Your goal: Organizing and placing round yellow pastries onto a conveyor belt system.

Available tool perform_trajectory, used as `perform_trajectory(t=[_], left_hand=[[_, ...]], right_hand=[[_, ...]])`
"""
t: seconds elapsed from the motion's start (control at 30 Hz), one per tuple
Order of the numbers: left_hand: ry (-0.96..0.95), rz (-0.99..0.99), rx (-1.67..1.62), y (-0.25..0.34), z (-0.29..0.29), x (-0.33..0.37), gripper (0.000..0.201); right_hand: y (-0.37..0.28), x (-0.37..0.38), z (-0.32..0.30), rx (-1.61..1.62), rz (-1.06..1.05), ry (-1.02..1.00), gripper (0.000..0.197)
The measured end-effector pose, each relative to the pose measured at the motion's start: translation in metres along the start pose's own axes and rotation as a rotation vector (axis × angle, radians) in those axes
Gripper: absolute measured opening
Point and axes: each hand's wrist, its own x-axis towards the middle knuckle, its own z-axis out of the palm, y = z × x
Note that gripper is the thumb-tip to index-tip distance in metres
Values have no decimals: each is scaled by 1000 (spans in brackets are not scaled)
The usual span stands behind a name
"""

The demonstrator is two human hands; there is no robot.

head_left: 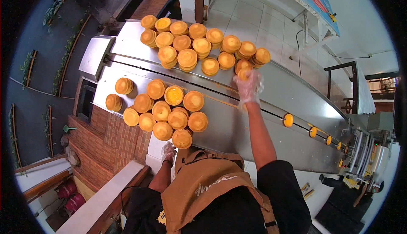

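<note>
Right hand (250,85) at the far stacks (187,59)

The gloved right hand reaches across the metal surface (229,132), its fingertips at golden discs (243,64) near the right end of the far stacks. Its grip is narrow; I cannot tell whether it has a disc in hold or only touches one. The left hand (168,151), also gloved, is low by the surface's near edge, just beside the near stacks (161,111); the state of its grip cannot be told.

A dark chain (186,81) runs along the surface between the two groups. Toward the right, single discs form a spaced row (288,120) along it, leading to a machine (358,160) with rollers. One near stack is topped by a ridged, brighter yellow disc (174,95). The person wears a brown apron (203,174).
</note>
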Motion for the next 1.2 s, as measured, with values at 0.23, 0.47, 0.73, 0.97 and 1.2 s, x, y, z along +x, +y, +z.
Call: perform_trajectory(t=[0.23,0.47,0.73,0.97,1.2], left_hand=[[-176,293,-76,-29,3,18,33],[-146,94,-76,13,12,22,34],[-60,-125,-111,35,11,-16,34],[-56,-84,-150,30,4,-27,37],[-111,161,-118,2,7,-8,32]], right_hand=[[55,-82,40,99,-234,273,61],[43,-60,53,640,57,-198,47],[7,42,11,9,-10,150,40],[9,-7,7,47,6,47,43],[52,-79,38,50,-403,292,50]])
